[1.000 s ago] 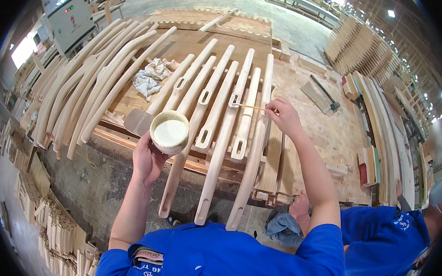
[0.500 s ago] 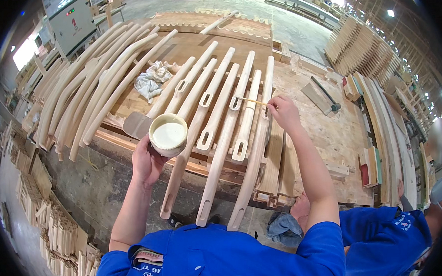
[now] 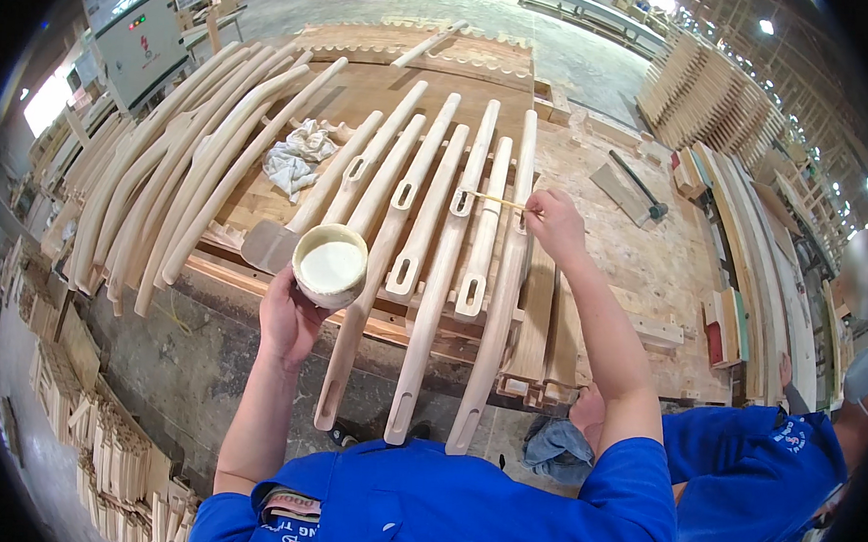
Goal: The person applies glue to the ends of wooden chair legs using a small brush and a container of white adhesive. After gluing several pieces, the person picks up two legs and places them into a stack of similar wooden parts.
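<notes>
- Since a second ago little has shifted: your right hand (image 3: 552,221) has edged the thin stick (image 3: 492,199) a touch along the wooden rails, and the bowl (image 3: 329,265) sits as it did, held up in your left hand (image 3: 289,314).
- Your left hand is closed under and around the bowl of white paste, hovering above the near ends of the rails, over the desk (image 3: 640,267) edge.
- Your right hand is pinched shut on the stick, whose tip rests at the slot (image 3: 460,203) near the top of one rail (image 3: 443,271).
- By the look of it, you are in the middle of dabbing paste into the slots, one rail at a time; this slot appears to be the one in hand.
- The next move likely calls for a short swing of the stick back to the bowl, then out to a neighbouring slot, so keep the bowl level and close.
- Mind the edges: the rails overhang the front of the desk toward you, and their free ends sit just below your left wrist.
- Open room lies to your right on the bare board; the curved pieces (image 3: 163,198) and a rag (image 3: 298,156) crowd the left.
- Another person in blue (image 3: 752,474) crouches low at your right, near your elbow.
</notes>
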{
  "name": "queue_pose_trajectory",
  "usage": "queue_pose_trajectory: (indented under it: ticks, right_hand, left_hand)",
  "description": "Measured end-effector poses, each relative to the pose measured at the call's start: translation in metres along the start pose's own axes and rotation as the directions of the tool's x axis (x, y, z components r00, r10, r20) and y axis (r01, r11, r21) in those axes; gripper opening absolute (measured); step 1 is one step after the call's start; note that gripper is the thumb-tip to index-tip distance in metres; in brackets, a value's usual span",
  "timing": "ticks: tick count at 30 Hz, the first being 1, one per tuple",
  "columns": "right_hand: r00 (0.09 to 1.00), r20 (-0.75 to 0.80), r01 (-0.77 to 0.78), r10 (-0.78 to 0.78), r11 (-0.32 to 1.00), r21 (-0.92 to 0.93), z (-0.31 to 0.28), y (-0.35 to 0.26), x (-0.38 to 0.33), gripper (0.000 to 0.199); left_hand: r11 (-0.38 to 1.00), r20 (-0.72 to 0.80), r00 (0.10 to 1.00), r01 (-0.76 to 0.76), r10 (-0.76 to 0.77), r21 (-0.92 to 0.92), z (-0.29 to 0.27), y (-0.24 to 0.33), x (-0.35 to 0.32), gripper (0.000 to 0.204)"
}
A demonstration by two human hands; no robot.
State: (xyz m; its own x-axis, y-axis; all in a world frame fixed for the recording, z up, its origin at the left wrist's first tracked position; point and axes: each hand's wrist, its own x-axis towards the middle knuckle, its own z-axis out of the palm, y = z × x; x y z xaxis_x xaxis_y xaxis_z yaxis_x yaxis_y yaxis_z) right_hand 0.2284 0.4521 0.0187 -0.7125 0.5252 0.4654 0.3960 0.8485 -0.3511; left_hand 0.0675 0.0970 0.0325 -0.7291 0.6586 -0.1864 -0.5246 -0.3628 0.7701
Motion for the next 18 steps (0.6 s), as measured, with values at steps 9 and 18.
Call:
queue_pose_trajectory:
  ticks: [9, 18]
  right_hand:
    - [0.999, -0.028, 0.038, -0.039, 0.998, -0.054, 0.002, -0.011, -0.012, 0.006]
    - [0.990, -0.067, 0.119, -0.123, 0.991, -0.062, -0.001, -0.016, -0.038, 0.006]
  left_hand:
    - [1.000, 0.032, 0.999, 0.002, -0.002, 0.011, 0.001, 0.000, 0.001, 0.043]
    - [0.999, 0.063, 0.998, -0.004, 0.001, 0.042, -0.001, 0.005, -0.002, 0.043]
